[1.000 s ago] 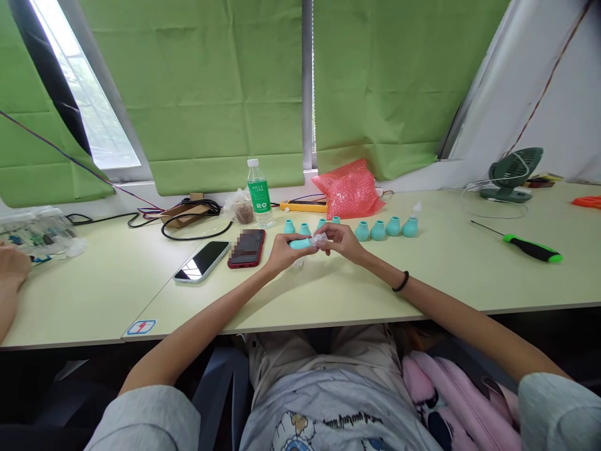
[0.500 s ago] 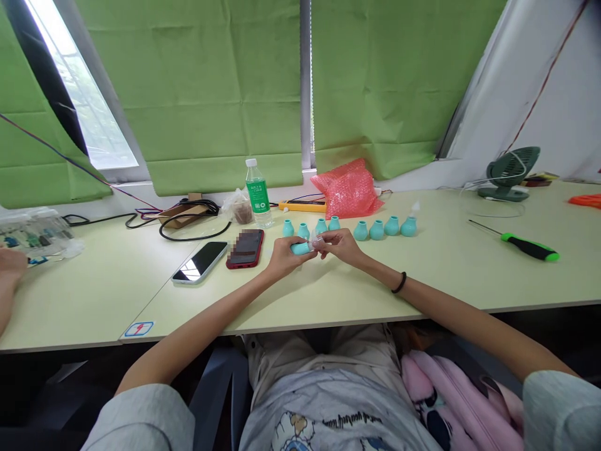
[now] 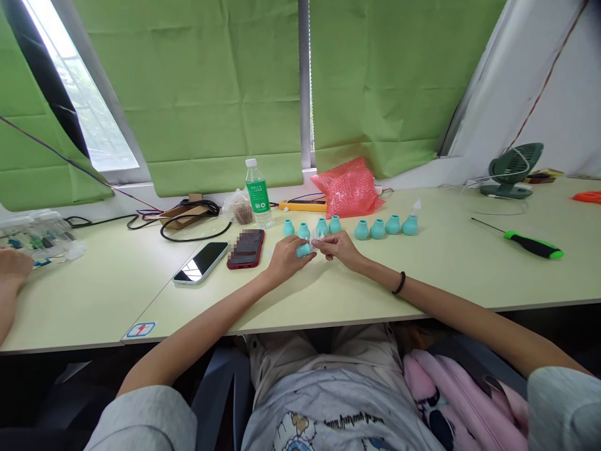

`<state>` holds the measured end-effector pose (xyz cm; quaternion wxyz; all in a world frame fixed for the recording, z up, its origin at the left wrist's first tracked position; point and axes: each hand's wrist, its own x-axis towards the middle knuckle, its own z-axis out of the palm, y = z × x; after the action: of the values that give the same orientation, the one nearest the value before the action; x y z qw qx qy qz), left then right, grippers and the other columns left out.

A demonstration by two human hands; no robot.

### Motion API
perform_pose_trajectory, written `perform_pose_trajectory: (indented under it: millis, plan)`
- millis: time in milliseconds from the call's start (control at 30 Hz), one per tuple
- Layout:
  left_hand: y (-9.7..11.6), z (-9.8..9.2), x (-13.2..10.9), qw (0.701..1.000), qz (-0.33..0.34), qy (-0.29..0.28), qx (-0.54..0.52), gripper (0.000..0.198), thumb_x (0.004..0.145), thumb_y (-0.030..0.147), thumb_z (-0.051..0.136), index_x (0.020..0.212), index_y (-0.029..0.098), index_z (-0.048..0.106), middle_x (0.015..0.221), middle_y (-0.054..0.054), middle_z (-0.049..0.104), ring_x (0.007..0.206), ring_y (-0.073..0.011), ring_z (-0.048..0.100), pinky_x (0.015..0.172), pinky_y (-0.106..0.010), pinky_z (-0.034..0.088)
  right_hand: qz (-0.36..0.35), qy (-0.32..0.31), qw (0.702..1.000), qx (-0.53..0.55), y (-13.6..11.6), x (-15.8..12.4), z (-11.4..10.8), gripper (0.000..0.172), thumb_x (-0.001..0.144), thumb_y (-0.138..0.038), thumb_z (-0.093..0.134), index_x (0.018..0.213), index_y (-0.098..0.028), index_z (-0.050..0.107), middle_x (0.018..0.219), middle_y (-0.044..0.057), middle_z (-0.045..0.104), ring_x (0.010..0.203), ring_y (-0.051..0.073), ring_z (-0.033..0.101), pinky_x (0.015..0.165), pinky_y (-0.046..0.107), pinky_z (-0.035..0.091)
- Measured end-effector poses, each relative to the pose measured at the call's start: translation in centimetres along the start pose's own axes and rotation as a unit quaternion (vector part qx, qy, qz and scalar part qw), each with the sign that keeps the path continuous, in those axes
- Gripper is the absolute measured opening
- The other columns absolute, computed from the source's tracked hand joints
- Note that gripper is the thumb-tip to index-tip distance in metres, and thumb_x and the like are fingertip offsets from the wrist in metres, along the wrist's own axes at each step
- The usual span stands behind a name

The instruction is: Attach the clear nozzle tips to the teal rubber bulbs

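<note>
My left hand (image 3: 285,257) is closed around a teal squeeze bulb (image 3: 303,250), which lies tilted with its neck toward the right. At that neck, my right hand (image 3: 345,250) pinches a small clear plastic nozzle (image 3: 315,240); fingers partly cover it, so I cannot tell how far it sits in the bulb. Behind my hands stand several more teal bulbs in a row, among them an open-mouthed bulb (image 3: 377,229). The rightmost bulb (image 3: 410,225) carries a clear pointed nozzle (image 3: 417,208) upright in its mouth.
Left of my hands lie a red-cased phone (image 3: 246,249) and a pale phone (image 3: 201,263). Behind are a water bottle (image 3: 258,194), black cable (image 3: 188,238) and pink bubble wrap (image 3: 350,191). A screwdriver (image 3: 530,243) and a fan (image 3: 511,172) are rightward. Another person's hand (image 3: 14,266) is far left.
The bulb in my left hand has turned and shifted slightly right, and less of it shows. My right fingers remain at its neck.
</note>
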<state>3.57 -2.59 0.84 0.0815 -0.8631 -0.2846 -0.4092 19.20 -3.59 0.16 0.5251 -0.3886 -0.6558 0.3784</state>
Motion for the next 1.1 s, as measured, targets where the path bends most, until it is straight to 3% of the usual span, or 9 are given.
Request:
perform_pose_trajectory:
  millis: [167,267,333,433,600,700,767,967,1100]
  plan:
    - [1.0,0.7,-0.1,0.998,0.059,-0.011,0.02,0.025,0.069,0.035,0.051,0.077,0.012,0.059,0.067,-0.008,0.058,0.066,-0.016,0.053,0.059,-0.026,0.041,0.022,0.063,0.998,-0.012,0.3,0.0,0.9,0.048,0.065,-0.055,0.046,0.04,-0.014,0.041,0.033,-0.003,0.037,0.03,0.006,0.035,0.034,0.02,0.028]
    - [1.0,0.3,0.2,0.998,0.005,-0.012,-0.067,0.027,0.064,0.034,0.056,0.077,0.011,0.06,0.066,-0.006,0.059,0.062,-0.0143,0.053,0.059,-0.025,0.041,-0.005,0.092,0.993,-0.073,0.1,0.0,1.0,0.051,0.072,-0.055,0.035,0.04,-0.015,0.038,0.032,-0.004,0.034,0.031,0.006,0.034,0.036,0.021,0.027]
    - [0.8,-0.2,0.5,0.986,-0.055,-0.037,-0.15,0.027,0.061,0.033,0.059,0.075,0.011,0.061,0.065,-0.004,0.059,0.059,-0.0126,0.052,0.057,-0.023,0.04,-0.07,0.095,0.981,-0.153,-0.1,-0.2,0.9,0.051,0.076,-0.052,0.029,0.04,-0.016,0.034,0.035,-0.004,0.031,0.035,0.006,0.033,0.039,0.021,0.025]
    - [0.2,-1.1,0.9,0.941,-0.14,-0.116,-0.285,0.026,0.058,0.033,0.06,0.071,0.01,0.061,0.059,-0.001,0.055,0.05,-0.0091,0.048,0.048,-0.021,0.039,-0.208,0.059,0.938,-0.27,-0.4,-0.5,0.3,0.043,0.08,-0.044,0.029,0.047,-0.016,0.034,0.041,-0.004,0.032,0.04,0.006,0.031,0.043,0.021,0.024]
    - [-0.4,-1.8,1.2,0.815,-0.194,-0.275,-0.471,0.022,0.055,0.029,0.063,0.063,0.009,0.057,0.052,0.0,0.05,0.043,-0.0064,0.043,0.039,-0.02,0.037,-0.363,0.006,0.834,-0.414,-0.2,-0.7,-0.5,0.031,0.077,-0.037,0.036,0.054,-0.016,0.037,0.045,-0.003,0.036,0.042,0.007,0.031,0.044,0.022,0.021]
    - [-0.2,-1.9,1.1,0.784,-0.198,-0.321,-0.492,0.022,0.054,0.027,0.064,0.061,0.009,0.055,0.048,0.001,0.048,0.041,-0.0057,0.042,0.037,-0.019,0.035,-0.409,-0.004,0.79,-0.457,0.3,-0.7,-0.4,0.034,0.077,-0.033,0.034,0.048,-0.017,0.035,0.041,-0.002,0.036,0.041,0.008,0.03,0.044,0.024,0.019]
    - [0.1,-1.9,1.1,0.795,-0.196,-0.313,-0.48,0.022,0.053,0.027,0.065,0.06,0.009,0.055,0.048,0.001,0.048,0.039,-0.0051,0.041,0.037,-0.019,0.034,-0.398,-0.002,0.793,-0.462,0.5,-0.6,-0.2,0.034,0.078,-0.028,0.03,0.046,-0.017,0.036,0.04,-0.002,0.037,0.04,0.008,0.029,0.044,0.024,0.019]
    - [0.5,-1.4,0.8,0.87,-0.201,-0.251,-0.373,0.021,0.052,0.027,0.063,0.062,0.009,0.058,0.048,0.002,0.047,0.034,-0.0037,0.038,0.033,-0.017,0.029,-0.262,0.018,0.847,-0.462,1.2,-0.8,0.2,0.04,0.076,-0.025,0.027,0.037,-0.018,0.035,0.035,0.0,0.036,0.036,0.008,0.028,0.044,0.025,0.02]
    - [0.8,-1.1,0.7,0.884,-0.218,-0.221,-0.35,0.022,0.053,0.03,0.062,0.061,0.01,0.058,0.045,0.003,0.046,0.033,-0.0038,0.038,0.032,-0.017,0.029,-0.234,0.027,0.859,-0.455,0.8,-1.1,0.6,0.047,0.08,-0.026,0.021,0.036,-0.018,0.035,0.034,0.0,0.035,0.034,0.008,0.028,0.042,0.025,0.02]
